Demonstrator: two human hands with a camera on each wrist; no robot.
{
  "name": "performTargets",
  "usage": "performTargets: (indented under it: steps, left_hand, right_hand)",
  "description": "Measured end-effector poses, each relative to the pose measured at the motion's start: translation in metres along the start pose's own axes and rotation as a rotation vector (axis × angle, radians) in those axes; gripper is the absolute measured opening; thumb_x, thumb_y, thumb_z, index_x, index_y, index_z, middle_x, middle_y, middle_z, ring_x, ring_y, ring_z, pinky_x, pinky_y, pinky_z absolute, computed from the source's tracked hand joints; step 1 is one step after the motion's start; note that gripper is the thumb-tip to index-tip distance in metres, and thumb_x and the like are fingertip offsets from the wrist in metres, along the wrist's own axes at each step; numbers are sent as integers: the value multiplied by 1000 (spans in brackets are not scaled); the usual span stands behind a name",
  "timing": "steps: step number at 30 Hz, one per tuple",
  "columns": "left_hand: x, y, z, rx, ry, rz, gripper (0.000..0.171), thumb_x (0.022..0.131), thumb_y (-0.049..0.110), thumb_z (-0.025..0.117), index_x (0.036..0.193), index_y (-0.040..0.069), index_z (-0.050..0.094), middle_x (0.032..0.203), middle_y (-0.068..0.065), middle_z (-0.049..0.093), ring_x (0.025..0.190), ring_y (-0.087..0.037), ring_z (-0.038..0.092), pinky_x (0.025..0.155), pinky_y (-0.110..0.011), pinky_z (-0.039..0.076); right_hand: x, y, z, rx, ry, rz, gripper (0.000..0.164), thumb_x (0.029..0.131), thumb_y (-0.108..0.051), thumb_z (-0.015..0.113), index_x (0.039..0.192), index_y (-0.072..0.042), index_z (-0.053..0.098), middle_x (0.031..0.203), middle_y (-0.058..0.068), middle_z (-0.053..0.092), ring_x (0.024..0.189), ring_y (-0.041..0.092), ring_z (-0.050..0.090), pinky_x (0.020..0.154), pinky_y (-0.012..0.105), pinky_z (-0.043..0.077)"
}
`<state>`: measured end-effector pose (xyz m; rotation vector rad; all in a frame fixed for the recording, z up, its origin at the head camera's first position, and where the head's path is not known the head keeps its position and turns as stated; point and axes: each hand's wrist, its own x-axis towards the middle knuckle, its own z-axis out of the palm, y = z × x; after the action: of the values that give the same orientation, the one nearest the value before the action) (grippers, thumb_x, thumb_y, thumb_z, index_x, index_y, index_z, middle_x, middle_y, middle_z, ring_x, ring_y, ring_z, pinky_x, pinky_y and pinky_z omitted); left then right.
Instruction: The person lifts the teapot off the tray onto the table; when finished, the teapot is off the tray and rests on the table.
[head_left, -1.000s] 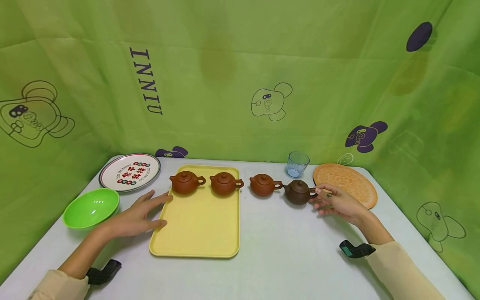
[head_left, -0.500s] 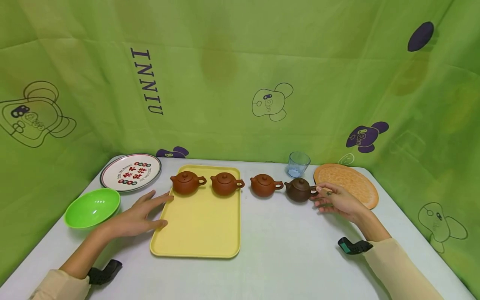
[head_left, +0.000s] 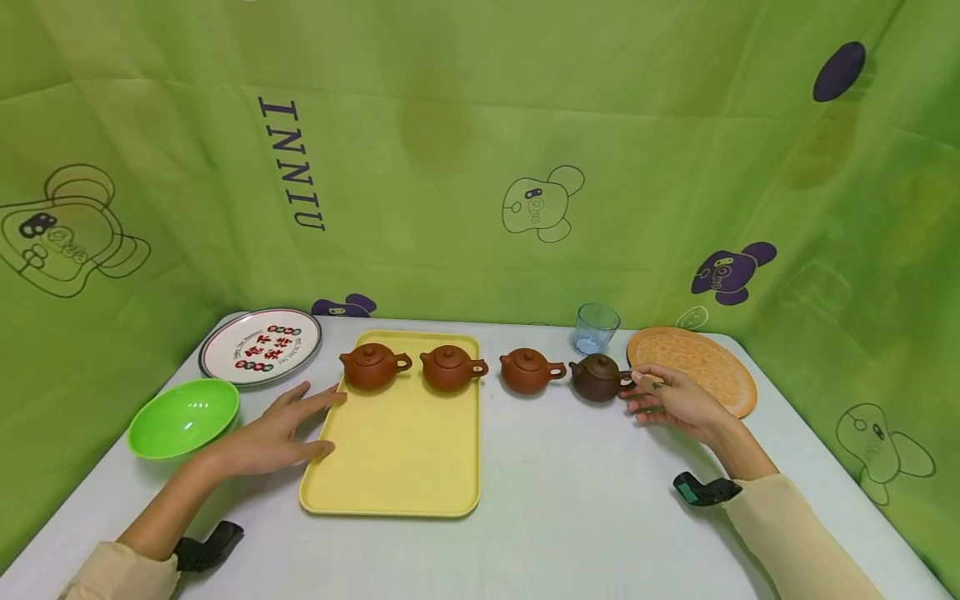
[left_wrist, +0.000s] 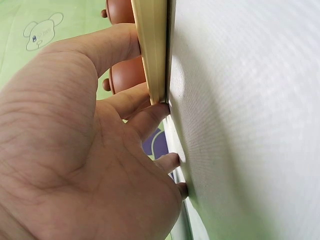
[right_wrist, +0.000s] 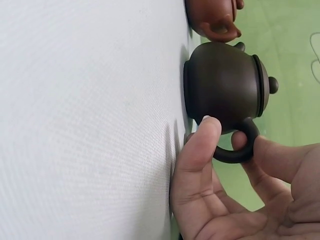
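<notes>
My right hand (head_left: 678, 402) pinches the handle of a dark brown teapot (head_left: 596, 379), thumb and fingers around the loop in the right wrist view. The pot (right_wrist: 225, 85) stands upright at the right end of a row, its spout near the handle of a reddish-brown teapot (head_left: 527, 372). Two more reddish-brown teapots, one at the left (head_left: 371, 367) and one beside it (head_left: 448, 369), sit on the far part of a yellow tray (head_left: 397, 458). My left hand (head_left: 273, 433) rests at the tray's left edge with spread fingers, the fingertips touching its rim (left_wrist: 147, 50).
Behind the dark teapot stands a clear blue glass (head_left: 596, 329). A round orange-brown mat (head_left: 693, 367) lies at the right. At the left are a patterned white plate (head_left: 217, 350) and a green bowl (head_left: 183, 417). Green cloth (head_left: 420, 183) encloses the white table (head_left: 570, 500).
My right hand has pushed the dark teapot slightly away toward the back, bringing it more into line with the other teapots. My left hand and the tray have stayed in place.
</notes>
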<state>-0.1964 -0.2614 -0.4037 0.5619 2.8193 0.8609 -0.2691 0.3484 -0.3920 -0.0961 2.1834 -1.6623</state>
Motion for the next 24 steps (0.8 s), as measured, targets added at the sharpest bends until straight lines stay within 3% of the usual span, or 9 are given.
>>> performTargets:
  steps: [7,11,15,19,24]
  left_hand:
    - [-1,0,0,-4,6,7,73,94,40,77,156,12,51,167,-25,41,155,-65,15,113,-89,20]
    - [-1,1,0,-1,10,20,72,94,39,78,156,12,51,167,-26,41,154,-65,16,112,-89,22]
    - [-2,0,1,6,15,27,72,94,37,78,155,12,52,167,-26,41,154,-66,17,112,-89,22]
    - [-2,-1,2,7,21,31,71,94,37,78,155,11,52,166,-26,41,153,-66,17,113,-89,21]
    - [-1,-1,2,15,21,34,71,94,36,78,155,11,52,165,-26,43,153,-67,17,112,-89,22]
  right_hand:
    - [0,-1,3,-29,42,-3,39,113,-31,51,141,-3,50,119,4,68,92,10,71,80,29,65]
    - [-2,-5,6,-112,101,-50,53,113,-33,50,155,-1,42,137,18,54,94,11,72,80,31,66]
    - [-5,-12,6,-201,144,-109,59,113,-34,50,159,1,37,154,32,43,96,10,73,79,31,65]
    - [-7,-21,6,-235,163,-129,60,113,-34,50,161,0,36,157,35,44,98,9,73,78,29,64]
    - [-10,-37,13,-264,209,-134,59,112,-39,52,159,-6,41,154,30,50,100,11,73,80,31,64]
